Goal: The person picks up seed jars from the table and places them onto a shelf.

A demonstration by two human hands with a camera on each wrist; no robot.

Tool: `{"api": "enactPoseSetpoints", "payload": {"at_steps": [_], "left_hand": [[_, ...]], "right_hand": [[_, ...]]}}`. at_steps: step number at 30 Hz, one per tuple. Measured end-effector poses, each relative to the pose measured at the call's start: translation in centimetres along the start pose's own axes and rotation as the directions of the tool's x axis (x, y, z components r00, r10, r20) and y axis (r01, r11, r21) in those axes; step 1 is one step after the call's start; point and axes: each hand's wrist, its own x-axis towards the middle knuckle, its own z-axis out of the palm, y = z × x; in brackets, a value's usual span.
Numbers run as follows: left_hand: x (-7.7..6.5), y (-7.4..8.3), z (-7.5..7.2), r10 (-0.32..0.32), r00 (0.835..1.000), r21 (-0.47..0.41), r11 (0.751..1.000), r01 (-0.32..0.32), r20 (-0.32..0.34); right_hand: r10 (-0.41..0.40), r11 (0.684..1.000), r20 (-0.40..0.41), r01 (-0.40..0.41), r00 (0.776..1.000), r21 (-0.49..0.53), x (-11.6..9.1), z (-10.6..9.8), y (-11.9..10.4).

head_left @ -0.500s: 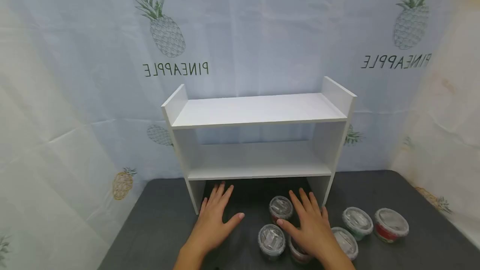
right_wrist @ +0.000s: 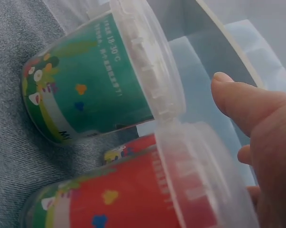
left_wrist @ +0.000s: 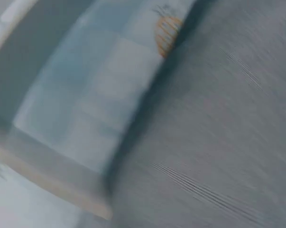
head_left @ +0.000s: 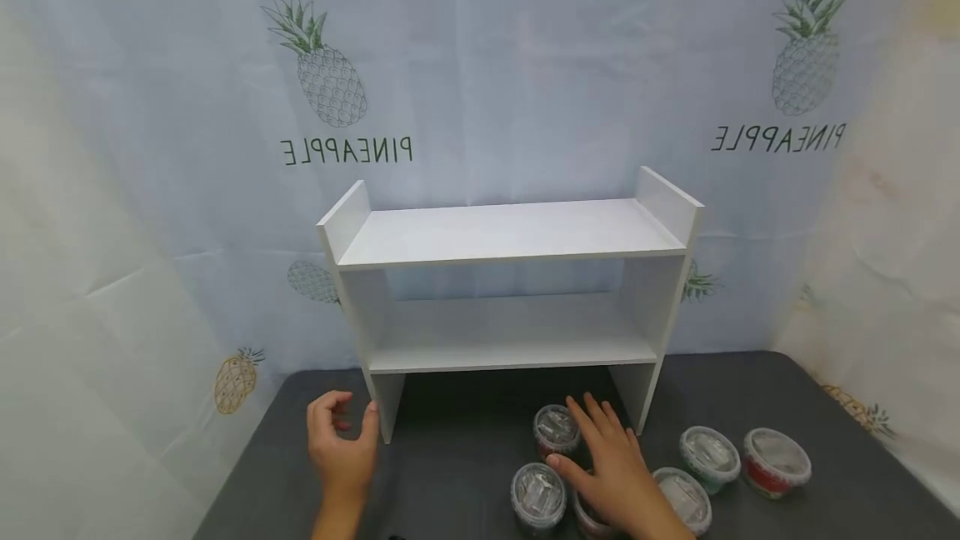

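My left hand (head_left: 341, 457) is held just left of the white shelf unit's side panel (head_left: 386, 402), its fingers bent loosely, thumb apart, nothing between them. Over a group of lidded plastic cups my right hand (head_left: 611, 469) spreads its fingers. Under it a cup (head_left: 591, 519) is partly hidden. Near its thumb stand a front cup (head_left: 538, 497) and a cup by the shelf (head_left: 557, 432). In the right wrist view, a green-labelled cup (right_wrist: 90, 80) and a red-labelled cup (right_wrist: 124, 194) are close to the right thumb (right_wrist: 237, 97).
A two-board white shelf (head_left: 510, 232) stands at the back of the dark table (head_left: 450, 473), before a pineapple-print curtain (head_left: 480, 65). On the right are a white-lidded cup (head_left: 684, 500), a green cup (head_left: 710, 457) and a red cup (head_left: 777, 463). The left wrist view is blurred.
My left hand has moved left, from in front of the shelf's lower opening to outside its left panel, and its fingers have bent. The right hand stays over the cups.
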Motion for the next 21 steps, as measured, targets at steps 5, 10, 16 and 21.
{"api": "enactPoseSetpoints", "payload": {"at_steps": [5,10,16,21], "left_hand": [[-2.0,-2.7,0.0,-0.398,0.904,0.067,0.918,0.392,0.156],[-2.8,-3.9,0.5,-0.584,0.761,0.017,0.796,0.605,0.283],[-3.1,-4.4,0.9,-0.535,0.808,0.040,0.839,0.543,0.246],[-2.9,-4.5,1.2,-0.498,0.841,0.095,0.867,0.489,0.213]], "right_hand": [[-0.074,0.997,-0.061,0.075,0.995,0.012,-0.3,0.6,-0.1],[-0.183,0.983,-0.168,0.180,0.969,-0.033,-0.5,0.7,-0.8],[-0.295,0.954,-0.170,0.282,0.940,-0.100,-1.0,1.4,-1.8],[-0.309,0.947,-0.046,0.303,0.950,-0.104,-1.2,1.9,-2.4]]}}
